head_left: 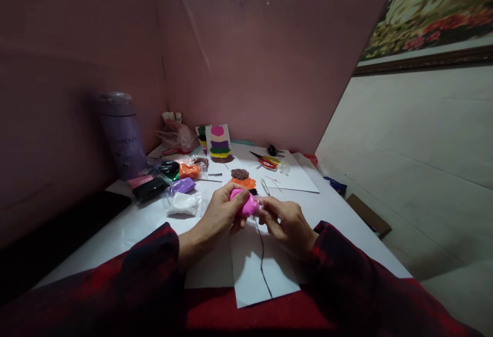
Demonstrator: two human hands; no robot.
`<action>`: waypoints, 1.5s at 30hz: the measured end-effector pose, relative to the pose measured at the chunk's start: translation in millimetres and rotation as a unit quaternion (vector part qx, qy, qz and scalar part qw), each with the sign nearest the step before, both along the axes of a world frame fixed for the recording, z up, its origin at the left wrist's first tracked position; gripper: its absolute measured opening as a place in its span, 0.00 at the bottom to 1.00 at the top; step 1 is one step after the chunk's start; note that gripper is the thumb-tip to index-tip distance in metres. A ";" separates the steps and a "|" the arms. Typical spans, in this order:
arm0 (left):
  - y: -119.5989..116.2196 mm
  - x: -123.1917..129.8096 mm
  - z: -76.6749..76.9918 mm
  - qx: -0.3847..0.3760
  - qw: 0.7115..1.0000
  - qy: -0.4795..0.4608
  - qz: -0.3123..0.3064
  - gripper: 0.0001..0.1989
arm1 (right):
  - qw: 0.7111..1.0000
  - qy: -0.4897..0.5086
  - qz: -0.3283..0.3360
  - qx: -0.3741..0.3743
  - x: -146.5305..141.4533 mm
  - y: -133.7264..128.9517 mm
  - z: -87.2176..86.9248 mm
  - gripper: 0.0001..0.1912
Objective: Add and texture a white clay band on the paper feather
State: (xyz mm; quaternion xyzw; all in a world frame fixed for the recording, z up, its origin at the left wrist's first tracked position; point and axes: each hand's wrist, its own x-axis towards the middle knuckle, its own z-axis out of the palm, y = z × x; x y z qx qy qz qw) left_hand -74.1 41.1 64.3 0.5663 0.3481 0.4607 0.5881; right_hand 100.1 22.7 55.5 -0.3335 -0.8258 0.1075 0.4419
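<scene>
Between my two hands is a packet of bright pink modelling clay (pixel 249 207), held just above the table. My left hand (pixel 219 213) is closed round its left side, the thumb pressed on the clay. The fingers of my right hand (pixel 287 221) pinch the clear wrapping at the packet's right end. Beneath them lies a white sheet (pixel 250 270) with a dark curved line running down it. Brown and orange textured clay (pixel 242 182) sits on the paper just beyond my hands, partly hidden by them.
Clay packets in several colours, including white (pixel 184 204) and purple (pixel 183 186), lie at left. Behind them stands a purple bottle (pixel 122 136). Red-handled scissors (pixel 265 161) rest on paper further back. A card with coloured bands (pixel 219 144) leans near the pink panel (pixel 262 70).
</scene>
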 end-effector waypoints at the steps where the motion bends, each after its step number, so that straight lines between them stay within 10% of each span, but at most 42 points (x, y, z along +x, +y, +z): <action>1: -1.7 0.2 0.5 -0.005 1.000 0.004 -0.009 0.20 | 1.000 -0.001 -0.004 -0.011 -0.1 -1.0 -0.4 0.08; 18: 1.3 1.2 -0.7 0.031 0.997 0.050 0.040 0.18 | 0.959 0.191 -0.026 -0.210 -7.2 -2.8 -3.4 0.17; 30: -9.5 -1.1 5.5 0.236 0.941 0.156 0.187 0.05 | 0.961 0.174 0.000 -0.213 -11.3 -4.9 -8.1 0.17; 45: -10.3 -0.1 1.0 0.227 0.963 0.112 0.087 0.05 | 0.933 0.224 -0.017 -0.281 -12.6 -5.4 4.0 0.17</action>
